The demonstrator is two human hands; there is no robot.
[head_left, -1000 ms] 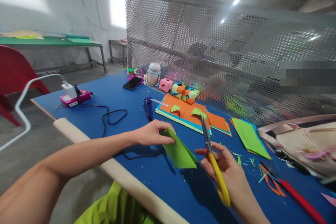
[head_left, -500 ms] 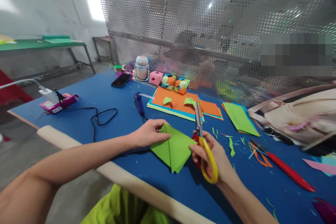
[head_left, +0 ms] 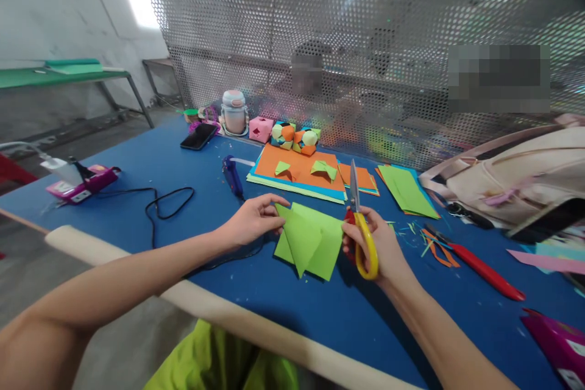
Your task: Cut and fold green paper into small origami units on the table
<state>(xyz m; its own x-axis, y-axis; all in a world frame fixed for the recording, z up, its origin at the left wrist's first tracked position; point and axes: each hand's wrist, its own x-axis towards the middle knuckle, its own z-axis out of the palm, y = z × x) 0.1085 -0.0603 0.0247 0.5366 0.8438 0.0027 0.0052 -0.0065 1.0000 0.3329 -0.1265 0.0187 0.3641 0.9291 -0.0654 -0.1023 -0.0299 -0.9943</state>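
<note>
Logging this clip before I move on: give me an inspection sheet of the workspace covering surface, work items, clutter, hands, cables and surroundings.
Surface: blue tabletop, small flecks visible.
Work items: folded green paper; scissors with yellow and red handles.
Clutter: paper scraps near a red-handled tool, right side; phone, back left.
Hands: left hand pinches the paper's corner; right hand holds the scissors.
Cables: black cord, loosely curved, left side.
Surroundings: perforated metal screen at the back.

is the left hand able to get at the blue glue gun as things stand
Probably yes: the blue glue gun lies just beyond the left hand, with nothing evident between, though that hand holds green paper.
</note>
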